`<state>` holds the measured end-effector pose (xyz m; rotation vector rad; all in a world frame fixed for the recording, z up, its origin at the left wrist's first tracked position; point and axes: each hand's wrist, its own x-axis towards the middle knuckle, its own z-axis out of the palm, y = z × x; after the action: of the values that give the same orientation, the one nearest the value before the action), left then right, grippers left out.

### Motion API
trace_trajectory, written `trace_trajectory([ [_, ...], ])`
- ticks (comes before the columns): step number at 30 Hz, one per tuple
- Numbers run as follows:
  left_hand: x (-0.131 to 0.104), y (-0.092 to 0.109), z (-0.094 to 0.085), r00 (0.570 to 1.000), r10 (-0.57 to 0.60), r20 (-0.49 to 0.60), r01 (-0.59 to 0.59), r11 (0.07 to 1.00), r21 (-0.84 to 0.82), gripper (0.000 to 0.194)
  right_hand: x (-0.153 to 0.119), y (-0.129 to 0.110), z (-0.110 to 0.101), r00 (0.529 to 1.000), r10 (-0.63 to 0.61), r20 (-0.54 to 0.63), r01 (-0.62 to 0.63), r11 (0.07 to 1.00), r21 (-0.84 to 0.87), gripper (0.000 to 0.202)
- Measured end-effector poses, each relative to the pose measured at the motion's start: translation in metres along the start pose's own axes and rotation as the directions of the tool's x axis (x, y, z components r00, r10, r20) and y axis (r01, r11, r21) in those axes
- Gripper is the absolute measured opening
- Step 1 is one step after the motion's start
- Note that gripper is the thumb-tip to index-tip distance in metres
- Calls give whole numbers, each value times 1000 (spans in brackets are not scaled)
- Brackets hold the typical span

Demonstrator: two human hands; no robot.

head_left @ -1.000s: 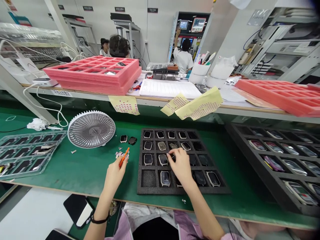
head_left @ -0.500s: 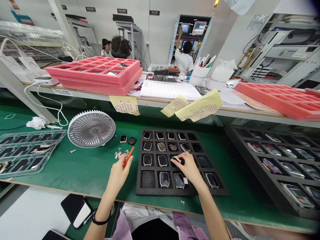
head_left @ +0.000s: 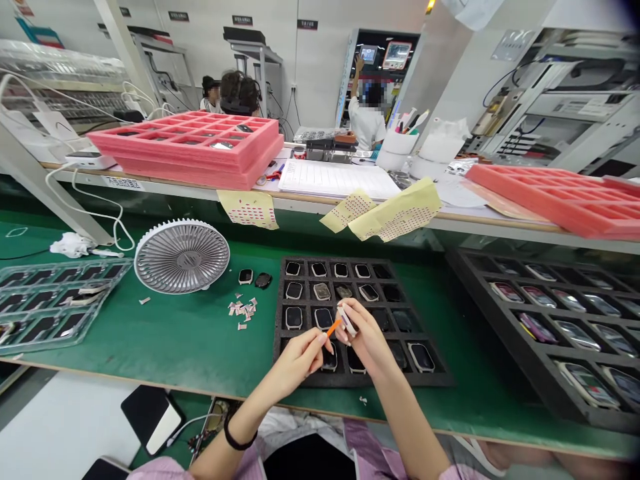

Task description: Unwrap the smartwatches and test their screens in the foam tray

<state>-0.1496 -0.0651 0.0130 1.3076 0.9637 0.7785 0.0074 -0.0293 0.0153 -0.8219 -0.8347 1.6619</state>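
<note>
One green bench point(head_left: 190, 340), white wall point(head_left: 320, 67); left hand point(head_left: 300, 357) holds orange stick point(head_left: 333, 327), right hand point(head_left: 369, 339) watch point(head_left: 347, 322).

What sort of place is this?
Probably an electronics workshop or assembly line: a black foam tray of watch-like devices on a green bench, pink foam trays above, and a person near wall screens behind.

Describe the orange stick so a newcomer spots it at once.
On the green table, find the black foam tray in the middle. Above it, the left hand pinches the orange stick, its tip close to the watch in the right hand. Slim and bright orange, it stands out among the tray's squarish, mostly dark-faced watches.
</note>
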Motion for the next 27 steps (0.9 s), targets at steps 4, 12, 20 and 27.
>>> trace_trajectory([
  [4,0,1,1,1000,-1,13,1,1000,-1,40,0,3,9,1000,2,12,-2,1000,23,23],
  [12,-3,3,1,1000,-9,-2,9,1000,-7,43,0,4,13,1000,-4,29,3,999,48,23],
  [20,-3,2,2,1000,-12,-13,12,1000,-12,43,0,4,13,1000,-5,28,3,998,69,24],
  [27,-4,1,1,1000,-18,-20,17,1000,-15,42,-2,4,14,1000,-23,18,23,1000,15,24],
])
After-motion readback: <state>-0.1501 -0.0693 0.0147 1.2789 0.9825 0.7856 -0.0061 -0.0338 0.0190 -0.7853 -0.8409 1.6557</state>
